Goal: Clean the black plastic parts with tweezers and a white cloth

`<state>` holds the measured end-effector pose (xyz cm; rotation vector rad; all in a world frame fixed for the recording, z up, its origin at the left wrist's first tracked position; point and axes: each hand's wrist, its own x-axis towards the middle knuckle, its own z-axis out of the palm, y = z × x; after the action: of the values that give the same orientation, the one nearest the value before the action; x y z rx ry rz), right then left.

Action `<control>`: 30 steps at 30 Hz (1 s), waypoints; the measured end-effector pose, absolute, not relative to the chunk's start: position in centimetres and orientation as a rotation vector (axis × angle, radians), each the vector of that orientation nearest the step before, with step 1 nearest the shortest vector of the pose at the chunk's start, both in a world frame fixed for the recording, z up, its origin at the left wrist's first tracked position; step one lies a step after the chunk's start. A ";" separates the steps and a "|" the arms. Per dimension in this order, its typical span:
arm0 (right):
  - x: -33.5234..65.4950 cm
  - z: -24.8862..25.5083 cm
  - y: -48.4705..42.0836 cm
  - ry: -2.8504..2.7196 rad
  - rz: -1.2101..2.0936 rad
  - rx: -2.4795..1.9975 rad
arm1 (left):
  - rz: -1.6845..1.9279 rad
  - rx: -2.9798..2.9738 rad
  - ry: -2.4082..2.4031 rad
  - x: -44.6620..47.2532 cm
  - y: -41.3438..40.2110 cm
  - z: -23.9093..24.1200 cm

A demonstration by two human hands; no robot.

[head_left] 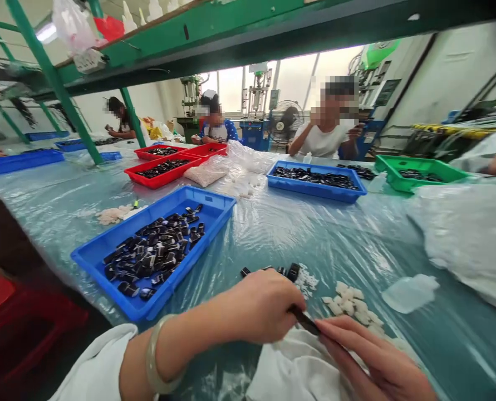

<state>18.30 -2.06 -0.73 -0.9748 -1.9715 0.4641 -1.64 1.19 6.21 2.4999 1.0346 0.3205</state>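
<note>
Held in the air between left hand [266,306] and right hand [371,356], above a white cloth [300,367] in this view: one dark piece [308,322], tilted down toward the right. On the left, fingers curled well inward, pinching the upper end; on the right, fingers rather straight and close together, gripping the lower end by the tips. Cannot tell the full length, with both ends covered.

Probably light, judging from the fingertip hold, and likely stiff, with no bend visible. Perhaps slightly slippery; not obviously fragile, but better handled without strong squeezing. Best taken by the narrow edges near the ends, leaving the wide face free.

In look, almost black, thin and narrow from this angle; too small for reading any marking. Beyond the left hand, a few black pieces [293,272] beside small white bits [307,282]; further left, many similar ones in a blue tray [189,266]. Near the right hand, pale pads [348,304] in a loose pile.
</note>
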 end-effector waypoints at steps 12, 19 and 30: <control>16.9 -0.5 -2.0 -1.048 1.610 -1.083 | 0.566 1.161 0.784 -0.7 3.3 2.1; 16.4 0.1 -2.5 -1.049 1.652 -1.066 | 0.632 0.991 0.778 0.0 3.0 1.2; 16.2 -0.4 -2.7 -1.134 1.679 -1.052 | 0.649 1.005 0.814 0.2 2.5 1.1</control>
<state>16.17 -2.66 -0.44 -1.0522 -1.1339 1.6795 0.19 2.50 1.08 1.0051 0.8139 0.6487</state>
